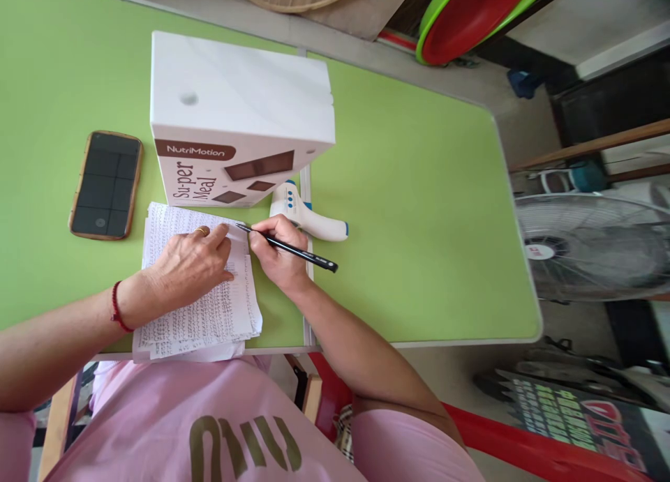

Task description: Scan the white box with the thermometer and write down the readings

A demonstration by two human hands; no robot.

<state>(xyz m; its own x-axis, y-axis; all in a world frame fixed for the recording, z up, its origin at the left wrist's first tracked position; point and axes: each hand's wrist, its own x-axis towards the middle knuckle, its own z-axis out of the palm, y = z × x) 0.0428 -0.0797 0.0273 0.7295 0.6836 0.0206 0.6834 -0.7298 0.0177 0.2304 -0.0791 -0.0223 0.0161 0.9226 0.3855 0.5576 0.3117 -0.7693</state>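
Observation:
A black pen [301,250] is pinched in my right hand [280,252], its tip at the upper right edge of a stack of handwritten sheets [199,321]. Across the upper part of the paper lies my left hand [196,262], palm down, fingers stretched toward the pen tip, with a ring on one finger. Rows of small writing cover the top sheet. Just beyond the paper stands a white NutriMotion box [241,98]. A white and blue infrared thermometer [308,213] rests behind my right hand, partly hidden by it.
A smartphone in a brown case [105,185] lies left of the papers on the green table [419,224]. A standing fan [591,248] is beyond the table's right end. Red and green basins [471,21] lean at the far side. A dark printed sign [581,419] is at lower right.

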